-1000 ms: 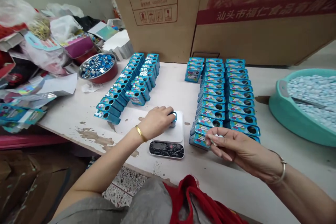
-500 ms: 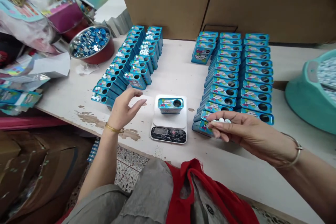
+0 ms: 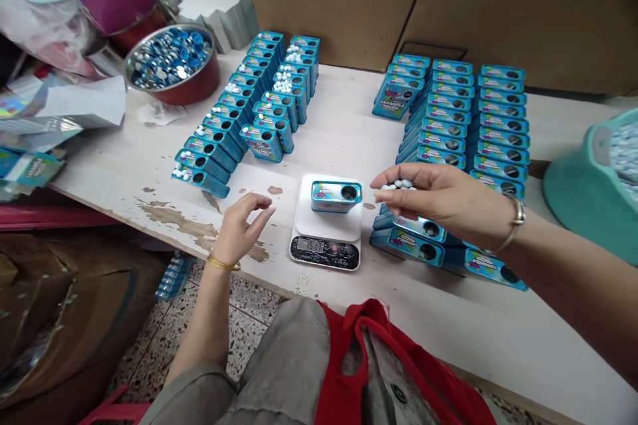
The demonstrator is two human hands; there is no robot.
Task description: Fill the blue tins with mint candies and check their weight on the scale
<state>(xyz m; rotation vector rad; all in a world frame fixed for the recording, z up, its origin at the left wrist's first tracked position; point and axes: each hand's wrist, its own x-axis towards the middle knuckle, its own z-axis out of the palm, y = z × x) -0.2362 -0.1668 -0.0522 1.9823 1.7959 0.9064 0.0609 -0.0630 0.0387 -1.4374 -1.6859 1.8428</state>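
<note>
A blue tin (image 3: pixel 331 198) with a round dark opening on top stands on the white digital scale (image 3: pixel 326 239), whose display is lit. Just right of the tin, my right hand (image 3: pixel 428 192) pinches several small white candies (image 3: pixel 396 187) between thumb and fingers. My left hand (image 3: pixel 244 226) hovers left of the scale, thumb and index finger apart, holding nothing. Two rows of blue tins (image 3: pixel 224 129) stand at the left, several with white candies on top. More blue tins (image 3: pixel 451 106) are lined up at the right, partly behind my right hand.
A red metal bowl (image 3: pixel 199 85) of blue and silver caps sits at the back left, by a white card stack (image 3: pixel 224 10). Cardboard boxes (image 3: pixel 333 6) line the back. A teal tub (image 3: pixel 573 179) of white candies is at the right edge.
My right hand has moved left and up with its candies, closer to the tin on the scale. My left hand is slightly lower in view. The scale's display reading has changed.
</note>
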